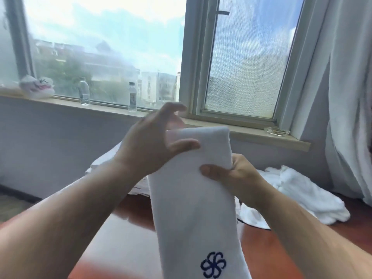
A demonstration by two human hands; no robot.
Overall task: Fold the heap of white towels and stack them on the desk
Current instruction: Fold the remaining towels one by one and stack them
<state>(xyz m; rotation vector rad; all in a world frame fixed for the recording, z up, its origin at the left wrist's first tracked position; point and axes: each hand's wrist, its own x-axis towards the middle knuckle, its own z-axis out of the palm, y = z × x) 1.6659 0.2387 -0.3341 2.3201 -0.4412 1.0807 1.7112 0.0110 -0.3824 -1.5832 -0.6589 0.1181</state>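
A long, narrow folded white terry towel (193,198) is held upright in the air over the middle of the glossy reddish-brown wooden bench (128,238). Its folded top is level with the window sill (251,130), and its lower end runs out of the bottom of the view. A dark blue flower emblem (213,264) is stitched near that lower end.

The right hand (233,174) has its grip clamped on the towel's right edge, with the thumb flat on the front face and the fingers hidden behind the cloth. The left hand (151,141) is at the towel's upper left. Its thumb lies across the front face and its fingers are raised and blurred behind the top fold, so I cannot tell whether that grip is closed on the cloth.

A heap of loose white towels (302,190) lies crumpled by the bench's far right edge, near the grey curtain (346,97). More white cloth (104,160) shows behind the left wrist at the far edge. Two clear plastic bottles (132,99) stand on the sill.
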